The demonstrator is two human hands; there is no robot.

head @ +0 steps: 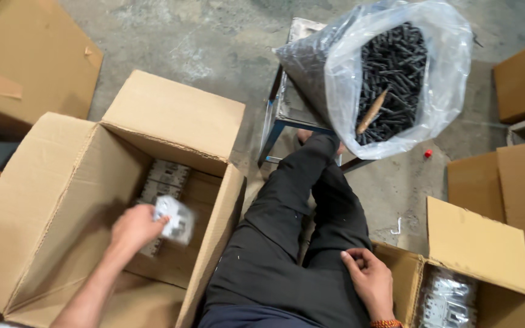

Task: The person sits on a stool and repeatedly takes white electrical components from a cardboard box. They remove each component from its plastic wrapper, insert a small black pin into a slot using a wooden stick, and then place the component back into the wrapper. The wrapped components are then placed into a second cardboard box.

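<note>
Your left hand (133, 228), grip clamped on a small clear-wrapped white packet (176, 218), hangs inside the large open brown cardboard box (44, 206); your right hand (369, 282), fingers loosely curled and empty, rests on your black-trousered thigh (274, 255).

Light: even, soft, moderately bright overhead daylight | Shadows: deep inside the large cardboard box (62, 206), faint on the concrete floor (214, 42) | Glare: sheen on the clear plastic bag (445, 67) | Blur: motion smear on the left hand (133, 228) and its small packet (177, 220) | Edges: slight wide-angle stretch.
</note>
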